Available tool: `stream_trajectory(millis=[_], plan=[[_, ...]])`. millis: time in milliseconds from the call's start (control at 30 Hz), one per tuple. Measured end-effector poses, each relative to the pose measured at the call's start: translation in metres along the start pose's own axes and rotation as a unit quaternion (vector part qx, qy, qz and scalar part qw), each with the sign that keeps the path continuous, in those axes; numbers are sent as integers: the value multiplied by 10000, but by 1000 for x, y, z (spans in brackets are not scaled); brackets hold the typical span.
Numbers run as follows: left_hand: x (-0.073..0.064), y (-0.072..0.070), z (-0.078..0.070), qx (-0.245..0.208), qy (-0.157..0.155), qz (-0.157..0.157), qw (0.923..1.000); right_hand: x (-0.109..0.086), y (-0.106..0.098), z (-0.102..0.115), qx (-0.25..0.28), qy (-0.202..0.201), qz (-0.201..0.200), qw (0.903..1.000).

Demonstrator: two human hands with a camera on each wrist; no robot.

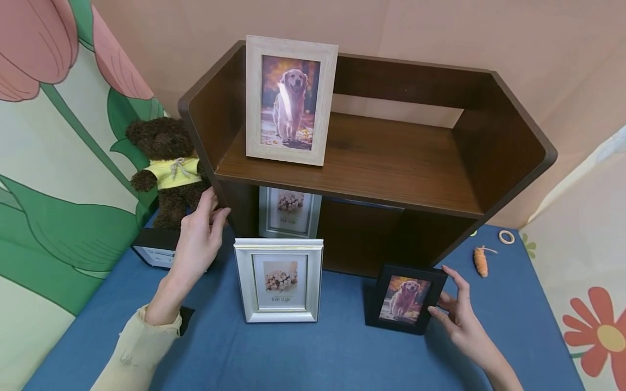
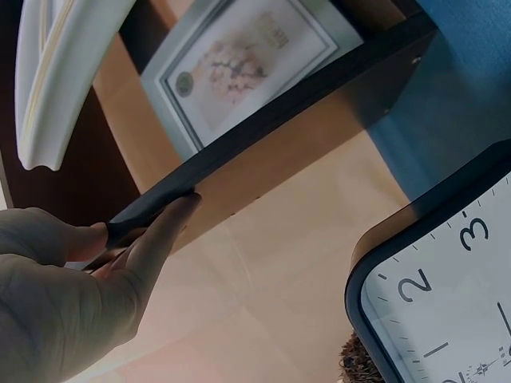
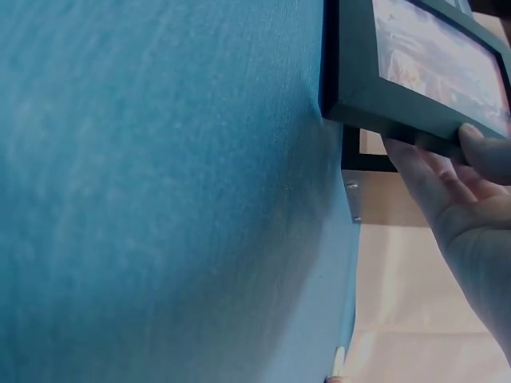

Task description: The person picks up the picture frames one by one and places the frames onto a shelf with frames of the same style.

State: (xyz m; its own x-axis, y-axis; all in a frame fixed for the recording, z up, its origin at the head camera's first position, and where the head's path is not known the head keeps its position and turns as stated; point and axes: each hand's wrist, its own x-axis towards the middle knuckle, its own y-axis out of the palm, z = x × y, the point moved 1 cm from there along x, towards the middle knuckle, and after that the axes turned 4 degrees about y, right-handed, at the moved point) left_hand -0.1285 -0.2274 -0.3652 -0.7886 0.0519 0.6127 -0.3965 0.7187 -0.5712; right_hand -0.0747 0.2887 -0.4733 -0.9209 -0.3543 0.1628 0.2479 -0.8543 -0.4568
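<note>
My left hand [image 1: 198, 233] grips the left side panel of a dark brown wooden shelf [image 1: 391, 157]. In the left wrist view its thumb and fingers [image 2: 164, 231] pinch the panel's edge. With my right hand [image 1: 459, 320] I hold a small black photo frame [image 1: 375, 301] by its right edge, thumb in front and fingers behind. That frame shows a dog and leans at the table's surface before the shelf. A silver photo frame [image 1: 244, 282] stands left of it. On the upper board is a whitish wooden frame [image 1: 254, 108] with a dog picture. Another silver frame [image 1: 264, 212] stands in the lower compartment.
Left of the shelf, a brown teddy bear [image 1: 168, 141] in a yellow top sits behind a black-edged clock [image 1: 151, 255]. Right of it, a small orange toy [image 1: 481, 262] and a ring [image 1: 506, 237] lie on the blue tablecloth [image 1: 274, 358].
</note>
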Motion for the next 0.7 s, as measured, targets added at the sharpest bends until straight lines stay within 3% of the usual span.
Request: stream_trajectory(millis=[700], plan=[[2,0,5,-55,-15,85,9999,0,2,1,-113,98,-115,9998]])
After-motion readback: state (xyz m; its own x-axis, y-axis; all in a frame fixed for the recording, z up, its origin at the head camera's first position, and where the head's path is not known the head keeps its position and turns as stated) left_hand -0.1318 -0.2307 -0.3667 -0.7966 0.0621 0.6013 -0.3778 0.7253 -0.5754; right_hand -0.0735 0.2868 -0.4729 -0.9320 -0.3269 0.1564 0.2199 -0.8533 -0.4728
